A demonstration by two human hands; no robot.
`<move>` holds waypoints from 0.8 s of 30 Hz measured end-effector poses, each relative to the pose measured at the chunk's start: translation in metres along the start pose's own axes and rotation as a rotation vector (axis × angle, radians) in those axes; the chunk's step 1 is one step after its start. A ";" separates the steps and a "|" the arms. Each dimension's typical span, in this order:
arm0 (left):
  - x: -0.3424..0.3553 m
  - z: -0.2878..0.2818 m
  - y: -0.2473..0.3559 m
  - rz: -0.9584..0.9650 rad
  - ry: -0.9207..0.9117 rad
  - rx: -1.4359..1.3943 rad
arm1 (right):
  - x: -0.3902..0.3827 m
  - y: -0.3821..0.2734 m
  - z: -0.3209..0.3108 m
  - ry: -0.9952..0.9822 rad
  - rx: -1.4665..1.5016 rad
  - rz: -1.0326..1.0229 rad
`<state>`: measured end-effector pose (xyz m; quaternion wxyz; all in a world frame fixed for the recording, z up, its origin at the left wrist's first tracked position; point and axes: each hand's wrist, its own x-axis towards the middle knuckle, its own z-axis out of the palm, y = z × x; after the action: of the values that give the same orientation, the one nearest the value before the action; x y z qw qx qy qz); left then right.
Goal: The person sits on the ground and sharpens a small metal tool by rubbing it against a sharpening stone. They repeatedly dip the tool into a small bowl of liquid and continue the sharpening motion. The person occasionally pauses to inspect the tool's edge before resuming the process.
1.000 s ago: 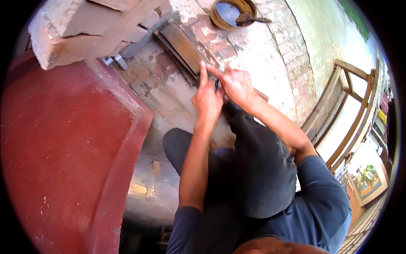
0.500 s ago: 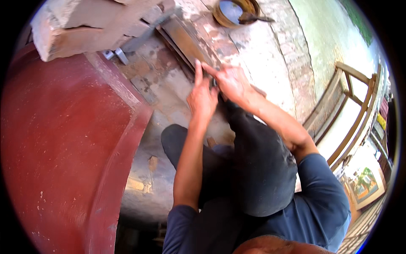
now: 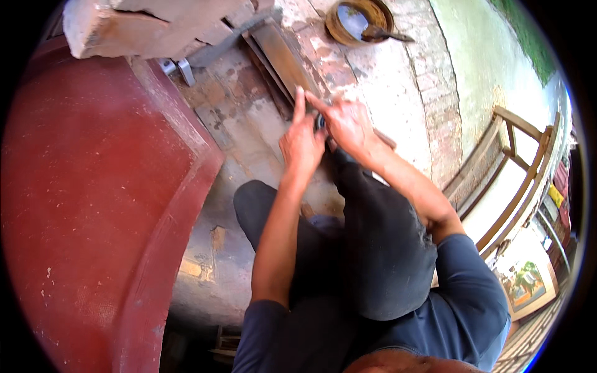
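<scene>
Over the near end of a long, flat brown block (image 3: pixel 283 56), both of my hands are close together. My left hand (image 3: pixel 301 144) has its index finger stretched forward onto the block, with the other fingers curled. My right hand (image 3: pixel 349 127) lies beside it, its index finger pointing in to meet the left one and its other fingers bent. Between them is a small dark object (image 3: pixel 321 122) with a rounded edge, mostly covered by the fingers. A thin reddish-brown strip (image 3: pixel 385 138) sticks out beside my right wrist. What each hand grips is hidden.
A round basin (image 3: pixel 336 31) holding water and a dark brush-like tool (image 3: pixel 382 35) stands beyond the block. A large red panel (image 3: pixel 93 199) fills the left. Stone slabs (image 3: pixel 155 34) lie at far left, a wooden frame (image 3: pixel 528 124) and framed picture (image 3: pixel 527 283) at right.
The view has shifted a little, so the block and basin appear farther right. My hands keep nearly the same place at the block's near end, fingers still pressed together.
</scene>
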<state>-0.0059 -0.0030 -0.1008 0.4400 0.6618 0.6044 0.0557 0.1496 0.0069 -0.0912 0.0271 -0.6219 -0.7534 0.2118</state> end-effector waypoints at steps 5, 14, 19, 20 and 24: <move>0.003 -0.008 -0.001 -0.043 -0.044 0.056 | 0.001 -0.002 -0.003 -0.008 0.100 -0.024; -0.013 0.011 0.010 0.083 0.002 0.191 | -0.022 -0.006 0.001 -0.005 0.039 0.050; -0.012 0.013 0.009 0.041 -0.073 0.151 | -0.023 -0.006 -0.001 -0.008 0.027 0.066; -0.007 0.011 0.011 0.043 -0.023 0.143 | -0.019 -0.004 -0.002 0.003 0.029 0.060; 0.014 -0.007 -0.002 0.048 0.048 0.112 | 0.010 -0.011 -0.001 0.009 0.016 0.016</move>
<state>-0.0078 0.0123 -0.1041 0.3863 0.6980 0.6010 0.0484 0.1372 0.0155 -0.0889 0.0338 -0.6287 -0.7465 0.2153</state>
